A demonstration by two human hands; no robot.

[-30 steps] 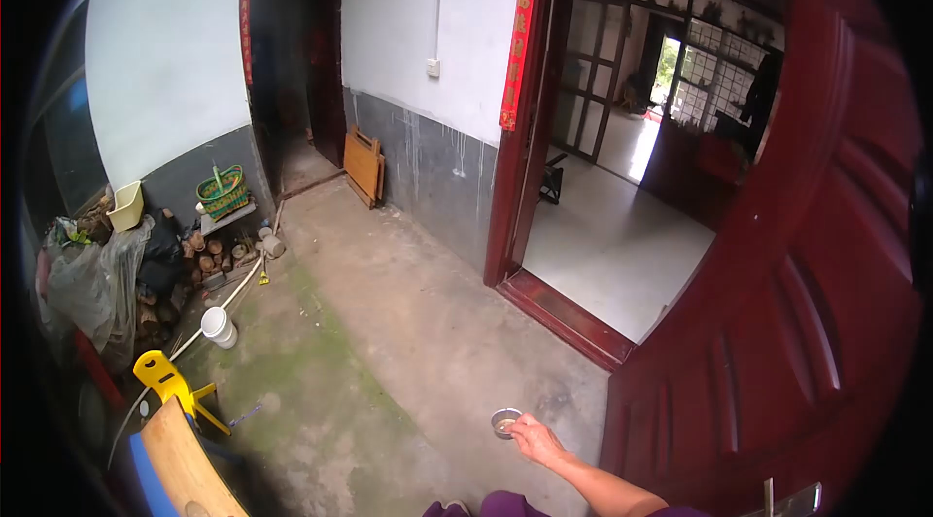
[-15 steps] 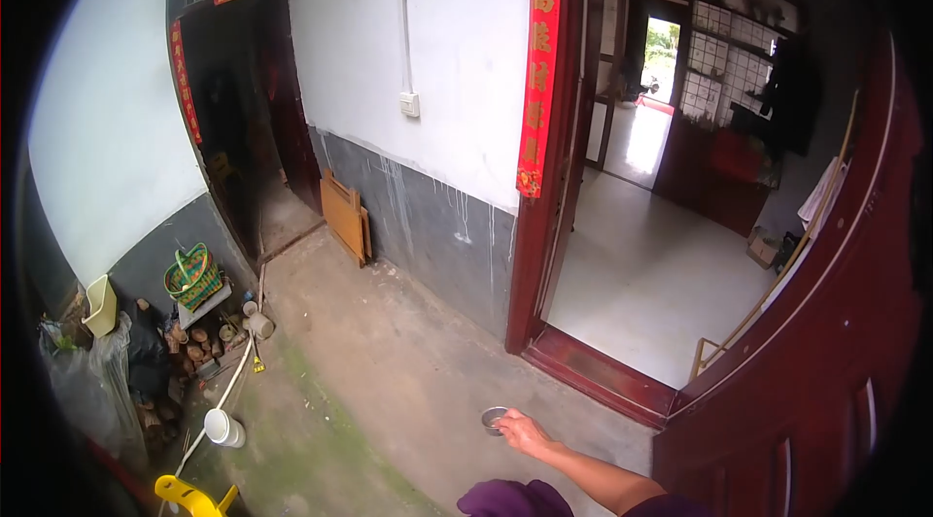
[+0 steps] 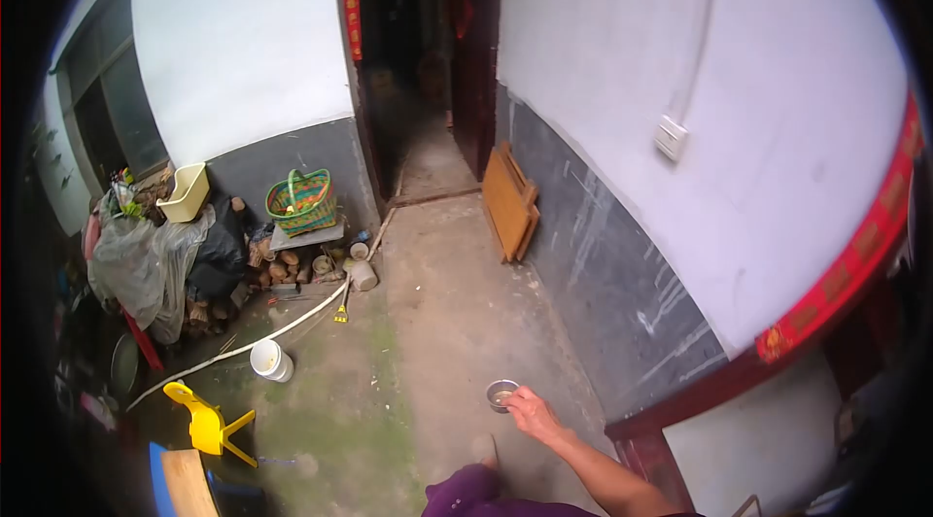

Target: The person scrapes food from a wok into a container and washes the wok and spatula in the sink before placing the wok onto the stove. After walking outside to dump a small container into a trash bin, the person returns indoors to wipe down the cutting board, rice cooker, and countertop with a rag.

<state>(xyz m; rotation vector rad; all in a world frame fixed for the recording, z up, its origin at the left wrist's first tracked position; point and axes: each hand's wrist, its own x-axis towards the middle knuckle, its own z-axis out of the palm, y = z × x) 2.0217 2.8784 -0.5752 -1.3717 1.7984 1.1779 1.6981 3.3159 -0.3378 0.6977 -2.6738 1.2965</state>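
A small round metal bowl (image 3: 501, 396) is held by its rim in my right hand (image 3: 532, 412), low in the middle of the view. The fingers are pinched on the bowl's right side, and something pale shows inside it. Below the bowl are a purple garment (image 3: 465, 492) and part of a shoe on the concrete floor (image 3: 442, 323). My left hand does not show in the frame.
Ahead is a dark doorway (image 3: 423, 89), with folded wooden boards (image 3: 510, 206) against the wall beside it. At left are a woven basket (image 3: 301, 201), firewood, a white bucket (image 3: 271, 361), a long pale pole, a yellow chair (image 3: 206, 425) and a wood-topped table (image 3: 187, 483).
The view has swung left and forward, so the red-framed doorway slides to the lower right edge and the dark doorway comes nearer the middle. The bowl stays in my right hand.
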